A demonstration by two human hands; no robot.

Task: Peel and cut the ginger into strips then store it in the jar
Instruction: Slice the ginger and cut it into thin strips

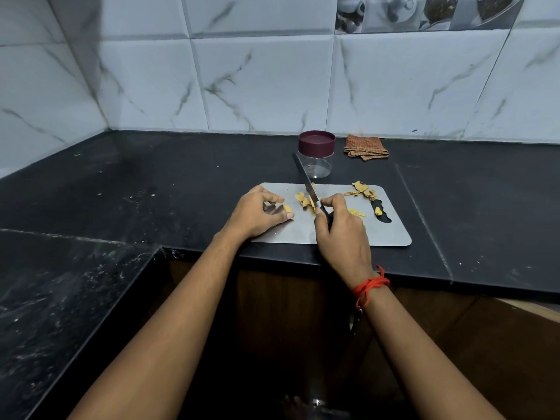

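Note:
A steel cutting board [391,231] lies on the black counter. My right hand [342,234] grips a knife [306,180] by its handle, blade pointing away over a small heap of cut ginger pieces [303,200]. My left hand [257,213] rests on the board's left part, its curled fingertips touching a small ginger piece [288,208]. Ginger peels [362,189] lie at the board's far right, and one piece [378,211] sits by the handle slot. A clear jar [316,160] with a maroon lid stands shut just behind the board.
A folded brown checked cloth [365,147] lies behind the board to the right, against the tiled wall [260,86]. The counter [151,183] wraps round to the left in an L shape, and its front edge runs just below the board.

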